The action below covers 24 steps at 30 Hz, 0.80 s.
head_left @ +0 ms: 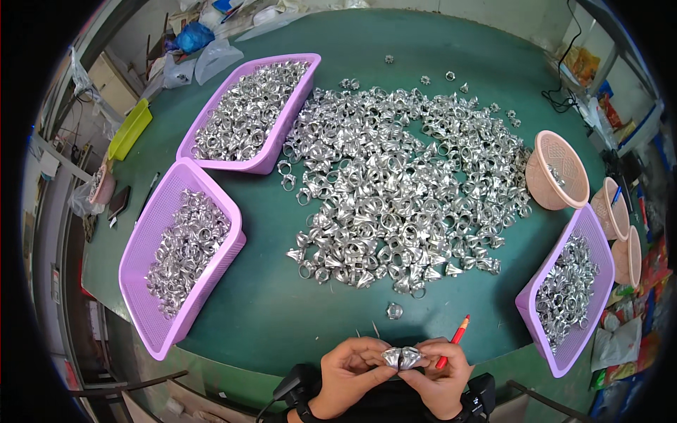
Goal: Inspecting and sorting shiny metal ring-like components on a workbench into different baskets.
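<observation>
Item: pair of silver-coloured metal rings [400, 357], held side by side, just touching or nearly so, over the near table edge; their closeness would suit comparing one with the other.
Left hand [352, 377]: thumb and fingertips pinching the left ring of the pair; right hand [441, 377]: thumb and index finger pinching the right one; a red pencil [460, 331] lodged among its fingers, seemingly to stay ready without being set down.
Single ring [395, 310]: on the green table [275, 317], between pair and heap.
Heap of rings [395, 190]: spread mid-table, presumably for easy reach; lilac baskets, two at left [215, 271] [278, 141], one at right [525, 307], all holding rings; round pink basket [546, 190], beside the heap, a few rings visible within.
</observation>
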Each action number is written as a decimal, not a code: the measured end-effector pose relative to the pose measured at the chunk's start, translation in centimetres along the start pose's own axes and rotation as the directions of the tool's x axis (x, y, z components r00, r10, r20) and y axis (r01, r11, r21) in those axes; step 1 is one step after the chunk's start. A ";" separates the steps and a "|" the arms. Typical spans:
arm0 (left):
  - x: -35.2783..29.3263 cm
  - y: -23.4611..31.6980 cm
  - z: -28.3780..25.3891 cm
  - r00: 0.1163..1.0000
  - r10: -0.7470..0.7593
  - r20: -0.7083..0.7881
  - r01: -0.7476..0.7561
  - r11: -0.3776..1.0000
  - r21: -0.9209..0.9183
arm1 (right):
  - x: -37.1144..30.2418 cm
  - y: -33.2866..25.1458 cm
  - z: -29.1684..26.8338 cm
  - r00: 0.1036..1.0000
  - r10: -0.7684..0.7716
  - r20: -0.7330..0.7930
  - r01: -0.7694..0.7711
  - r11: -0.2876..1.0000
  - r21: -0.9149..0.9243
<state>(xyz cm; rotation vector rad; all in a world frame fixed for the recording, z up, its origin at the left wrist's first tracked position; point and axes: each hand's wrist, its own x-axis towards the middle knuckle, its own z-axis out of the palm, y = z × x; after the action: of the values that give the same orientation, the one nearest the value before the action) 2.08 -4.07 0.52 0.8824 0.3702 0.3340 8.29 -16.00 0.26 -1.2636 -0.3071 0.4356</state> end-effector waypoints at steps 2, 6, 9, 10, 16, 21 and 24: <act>0.0 0.1 -0.1 0.997 0.057 0.050 -0.057 0.998 0.005 | 0.0 0.0 -0.2 0.998 -0.052 0.041 0.054 0.996 -0.068; 0.2 0.4 -0.1 0.995 0.086 0.054 -0.093 0.984 0.151 | 0.4 0.0 -0.3 0.995 -0.066 0.079 0.068 0.997 -0.024; 0.3 0.4 -0.3 0.984 0.138 0.108 -0.157 0.970 0.186 | 0.5 0.0 -0.5 0.990 -0.088 0.112 0.087 0.996 0.014; 0.4 0.4 -0.4 0.976 0.165 0.143 -0.192 0.960 0.202 | 0.5 0.0 -0.6 0.987 -0.104 0.124 0.106 0.994 -0.012; 0.7 0.5 -0.5 0.949 0.234 0.214 -0.290 0.912 0.289 | 0.7 -0.1 -0.8 0.979 -0.136 0.153 0.147 0.987 -0.065; 0.7 0.7 -0.4 0.951 0.245 0.188 -0.299 0.880 0.369 | 0.8 -0.4 -1.0 0.981 -0.117 0.154 0.133 0.986 -0.099; 0.7 0.8 -0.3 0.957 0.241 0.160 -0.287 0.867 0.408 | 0.9 -0.5 -1.1 0.985 -0.065 0.157 0.078 0.994 -0.077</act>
<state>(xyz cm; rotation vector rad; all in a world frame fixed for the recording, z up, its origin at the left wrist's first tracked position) 2.47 -3.09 0.90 1.3866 0.2255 0.4678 9.67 -16.65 0.40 -1.2983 -0.5052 0.4639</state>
